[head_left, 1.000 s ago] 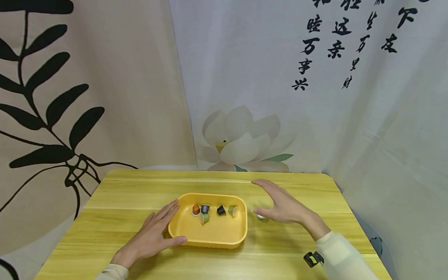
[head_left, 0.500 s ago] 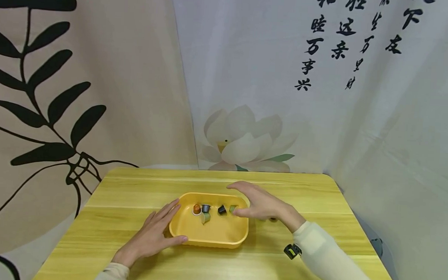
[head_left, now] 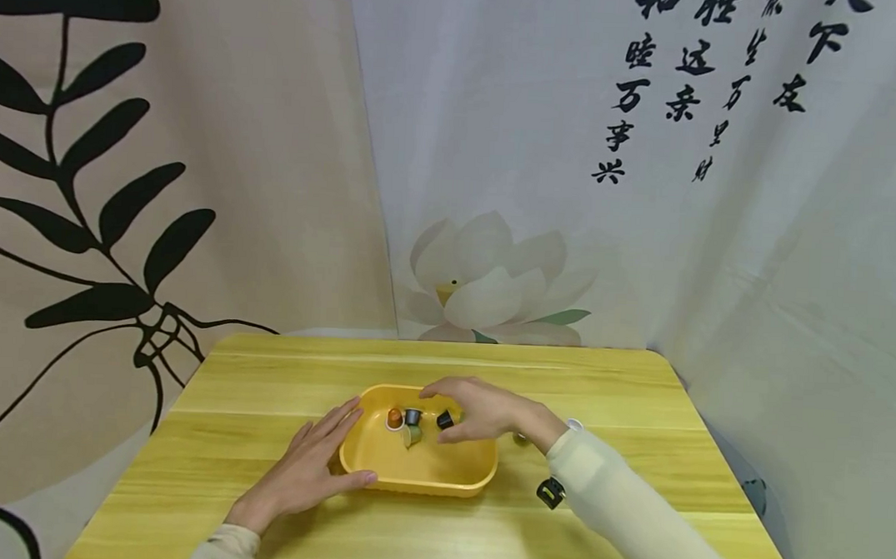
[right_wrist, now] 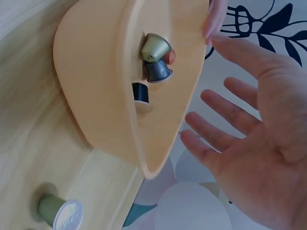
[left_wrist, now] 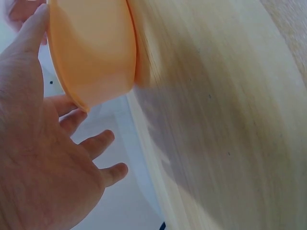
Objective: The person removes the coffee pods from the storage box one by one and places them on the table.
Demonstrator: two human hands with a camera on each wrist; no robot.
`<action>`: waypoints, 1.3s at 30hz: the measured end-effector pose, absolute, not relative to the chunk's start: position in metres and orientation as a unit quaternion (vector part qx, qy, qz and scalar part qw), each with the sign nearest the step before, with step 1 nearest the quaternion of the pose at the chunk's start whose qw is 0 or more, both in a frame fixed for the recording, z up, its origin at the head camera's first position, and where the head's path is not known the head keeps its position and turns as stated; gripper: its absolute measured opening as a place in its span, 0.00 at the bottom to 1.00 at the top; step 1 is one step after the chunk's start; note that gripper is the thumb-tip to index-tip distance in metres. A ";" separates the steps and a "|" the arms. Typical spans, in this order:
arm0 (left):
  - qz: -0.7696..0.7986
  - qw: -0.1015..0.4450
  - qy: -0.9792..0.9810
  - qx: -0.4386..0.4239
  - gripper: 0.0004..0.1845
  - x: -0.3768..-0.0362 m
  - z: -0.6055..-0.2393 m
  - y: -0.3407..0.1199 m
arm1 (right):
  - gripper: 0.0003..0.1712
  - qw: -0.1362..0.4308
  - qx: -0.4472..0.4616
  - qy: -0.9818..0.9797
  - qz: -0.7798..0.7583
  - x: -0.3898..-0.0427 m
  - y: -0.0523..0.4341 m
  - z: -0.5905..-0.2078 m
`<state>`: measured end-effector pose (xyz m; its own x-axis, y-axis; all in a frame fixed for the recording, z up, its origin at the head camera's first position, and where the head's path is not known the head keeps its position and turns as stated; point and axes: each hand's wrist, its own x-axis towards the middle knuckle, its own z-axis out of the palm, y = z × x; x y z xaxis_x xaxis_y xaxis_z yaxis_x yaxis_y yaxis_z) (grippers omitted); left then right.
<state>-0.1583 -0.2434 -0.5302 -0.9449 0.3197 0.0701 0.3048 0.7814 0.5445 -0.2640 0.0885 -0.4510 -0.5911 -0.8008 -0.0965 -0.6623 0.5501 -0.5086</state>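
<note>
Right hand (head_left: 480, 410), fingers spread, empty, hovers over the yellow tray (head_left: 380, 468), directly above the black capsule (head_left: 445, 419). Left hand (head_left: 300, 473) lies flat against the tray's left rim, holding nothing.

Low in the frame, at centre, a yellow tray (head_left: 417, 477) sits on a pale wooden table (head_left: 264, 371). The left hand (head_left: 300, 473) lies flat against the tray's left rim, thumb along its front edge. The right hand (head_left: 480, 410) hovers over the tray's right part, fingers loosely spread above small capsules (head_left: 412, 424) (orange, grey, green, black). Printed curtains fill the upper frame.
</note>
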 end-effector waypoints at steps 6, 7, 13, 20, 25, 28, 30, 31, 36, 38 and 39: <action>0.285 0.010 0.944 0.167 0.60 -0.159 -0.531 -0.243 | 0.38 0.179 -0.438 0.859 -0.197 -0.268 0.073 -0.459; 0.284 0.010 0.944 0.167 0.60 -0.159 -0.531 -0.243 | 0.38 0.181 -0.441 0.858 -0.192 -0.268 0.071 -0.459; 0.280 0.009 0.946 0.166 0.60 -0.159 -0.532 -0.244 | 0.35 0.193 -0.456 0.853 -0.167 -0.270 0.056 -0.465; 0.284 0.011 0.944 0.168 0.60 -0.159 -0.532 -0.244 | 0.35 0.196 -0.462 0.853 -0.141 -0.273 0.046 -0.471; 0.285 0.010 0.943 0.169 0.59 -0.159 -0.532 -0.244 | 0.34 0.200 -0.459 0.854 -0.140 -0.275 0.042 -0.476; 0.286 0.011 0.943 0.169 0.60 -0.159 -0.533 -0.244 | 0.32 0.204 -0.456 0.855 -0.141 -0.276 0.040 -0.479; 0.286 0.012 0.943 0.169 0.60 -0.159 -0.534 -0.244 | 0.32 0.205 -0.457 0.855 -0.137 -0.276 0.038 -0.480; 0.287 0.012 0.943 0.169 0.60 -0.159 -0.534 -0.244 | 0.32 0.206 -0.457 0.854 -0.136 -0.276 0.037 -0.481; 0.290 0.011 0.942 0.168 0.60 -0.159 -0.534 -0.245 | 0.32 0.205 -0.465 0.851 -0.132 -0.277 0.031 -0.483; 0.290 0.010 0.942 0.168 0.60 -0.160 -0.534 -0.245 | 0.32 0.203 -0.466 0.851 -0.129 -0.278 0.030 -0.484; 0.291 0.009 0.942 0.168 0.60 -0.160 -0.534 -0.245 | 0.32 0.202 -0.466 0.852 -0.128 -0.278 0.029 -0.484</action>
